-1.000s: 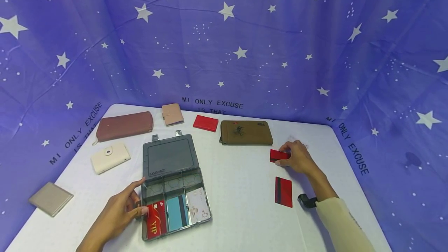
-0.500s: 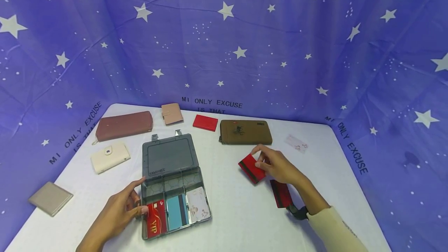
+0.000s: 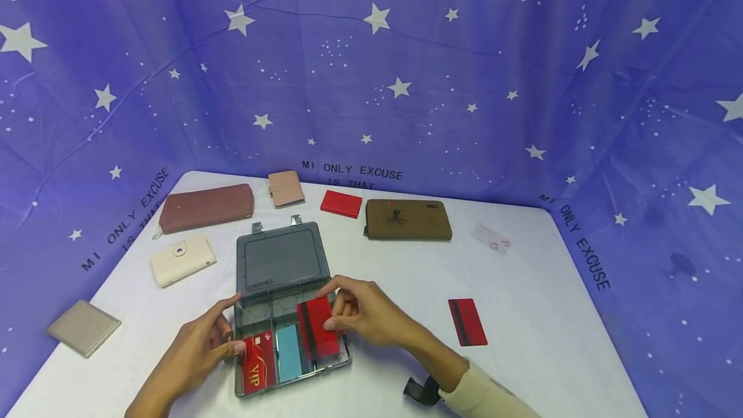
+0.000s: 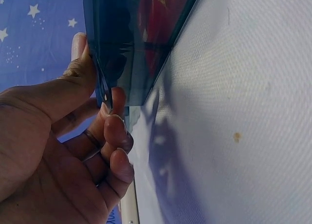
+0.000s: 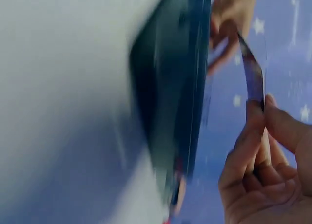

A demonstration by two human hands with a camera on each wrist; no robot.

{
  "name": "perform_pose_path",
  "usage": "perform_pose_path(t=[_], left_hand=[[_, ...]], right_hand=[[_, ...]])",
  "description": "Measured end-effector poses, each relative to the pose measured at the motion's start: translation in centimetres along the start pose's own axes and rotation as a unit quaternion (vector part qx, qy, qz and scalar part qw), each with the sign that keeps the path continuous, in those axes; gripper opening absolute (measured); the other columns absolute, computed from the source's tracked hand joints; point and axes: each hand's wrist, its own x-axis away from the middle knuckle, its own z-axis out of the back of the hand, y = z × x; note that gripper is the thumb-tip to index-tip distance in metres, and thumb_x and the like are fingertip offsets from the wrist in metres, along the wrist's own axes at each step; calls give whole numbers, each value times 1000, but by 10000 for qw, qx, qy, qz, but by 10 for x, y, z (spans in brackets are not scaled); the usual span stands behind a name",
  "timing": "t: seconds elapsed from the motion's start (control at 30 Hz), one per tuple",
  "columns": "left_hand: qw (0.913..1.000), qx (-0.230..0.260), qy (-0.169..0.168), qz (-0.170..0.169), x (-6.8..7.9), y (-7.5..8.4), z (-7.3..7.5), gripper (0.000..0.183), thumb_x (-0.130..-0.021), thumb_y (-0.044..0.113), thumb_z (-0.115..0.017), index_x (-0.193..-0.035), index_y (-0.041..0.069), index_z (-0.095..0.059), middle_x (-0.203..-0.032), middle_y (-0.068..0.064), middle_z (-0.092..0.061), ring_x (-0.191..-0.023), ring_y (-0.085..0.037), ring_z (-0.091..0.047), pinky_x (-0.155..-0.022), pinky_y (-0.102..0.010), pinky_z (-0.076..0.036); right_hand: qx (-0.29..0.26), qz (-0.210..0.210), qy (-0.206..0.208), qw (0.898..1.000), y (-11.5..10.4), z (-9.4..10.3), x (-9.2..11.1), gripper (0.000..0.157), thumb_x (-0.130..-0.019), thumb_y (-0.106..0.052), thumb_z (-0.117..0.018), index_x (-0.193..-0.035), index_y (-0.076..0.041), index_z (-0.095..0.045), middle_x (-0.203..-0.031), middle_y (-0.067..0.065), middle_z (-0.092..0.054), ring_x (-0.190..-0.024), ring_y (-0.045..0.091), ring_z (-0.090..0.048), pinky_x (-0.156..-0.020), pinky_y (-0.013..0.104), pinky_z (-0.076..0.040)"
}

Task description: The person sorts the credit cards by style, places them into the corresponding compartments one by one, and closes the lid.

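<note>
A grey see-through compartment box (image 3: 237, 373) lies with its lid (image 3: 283, 257) folded back. My left hand (image 3: 197, 347) grips the box's left wall, thumb at the rim and fingers outside. In the front row, a red VIP card (image 3: 258, 363) fills the left compartment and a blue card (image 3: 287, 353) the middle one. My right hand (image 3: 371, 315) pinches a red card with a black stripe (image 3: 320, 324) above the right front compartment, largely covering it. In the right wrist view that card (image 5: 253, 78) is edge-on between thumb and fingers, apart from the box (image 5: 170, 87).
Another red striped card (image 3: 467, 322) and a pale patterned card (image 3: 491, 238) lie to the right. Behind the box are a brown wallet (image 3: 409, 220), a red case (image 3: 341, 204) and a pink wallet (image 3: 286, 189). Maroon (image 3: 206, 208), cream (image 3: 183, 262) and taupe wallets (image 3: 84, 328) lie left.
My right hand has lifted the red striped card from the right side of the table and carried it left over the box. The left hand has stayed at the box's wall.
</note>
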Motion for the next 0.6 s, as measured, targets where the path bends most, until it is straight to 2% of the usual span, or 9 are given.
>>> perform_pose_path(t=[0.13, 0.2, 0.3, 0.43, 0.5, 0.6], left_hand=[[10000, 21, 21, 5, 0, 0, -1, 77, -73, 15, -85, -142, 7, -50, -83, 8, -52, -60, 5, -42, -53, -19, -37], [10000, 20, 10, 43, -1, 1, -1, 77, -74, 16, -85, -142, 8, -51, -83, 8, -52, -60, 5, -42, -53, -19, -37], [10000, -31, -24, 78, -1, 1, -1, 76, -74, 17, -85, -142, 9, -51, -83, 9, -52, -60, 6, -42, -53, -19, -37], [9999, -115, -7, 68, -1, 0, -1, 76, -74, 18, -86, -141, 8, -51, -82, 10, -53, -60, 6, -41, -54, -19, -37], [9999, -105, 19, 64, 0, -1, -1, 76, -73, 18, -86, -141, 8, -51, -82, 10, -52, -60, 6, -41, -54, -20, -37], [9999, -49, 28, 85, 0, -1, -1, 76, -74, 17, -85, -141, 8, -51, -82, 10, -52, -60, 6, -42, -54, -20, -36]], right_hand=[[78, -57, -112, 9999, -8, -36, -18, 41, -85, -20, -79, -122, -20, -63, -74, -7, -65, -55, 2, -51, -52, 19, -47], [411, -105, -82, 9991, -11, -53, -25, 40, -86, -21, -79, -122, -19, -63, -72, -12, -64, -52, 0, -52, -49, 19, -47], [1269, -136, 84, 9918, -16, -73, -34, 40, -86, -25, -79, -122, -20, -64, -69, -19, -61, -51, -4, -50, -55, 16, -45], [2516, 64, 418, 9669, -18, -93, -42, 40, -83, -31, -82, -119, -23, -66, -64, -25, -55, -62, -8, -47, -62, 13, -38], [3087, 223, 534, 9494, -18, -100, -45, 39, -80, -34, -84, -115, -24, -69, -64, -24, -55, -67, -8, -47, -58, 12, -37], [3912, 353, 493, 9183, -18, -106, -48, 34, -81, -41, -82, -110, -27, -72, -76, -21, -64, -75, -4, -52, -55, 13, -35]])
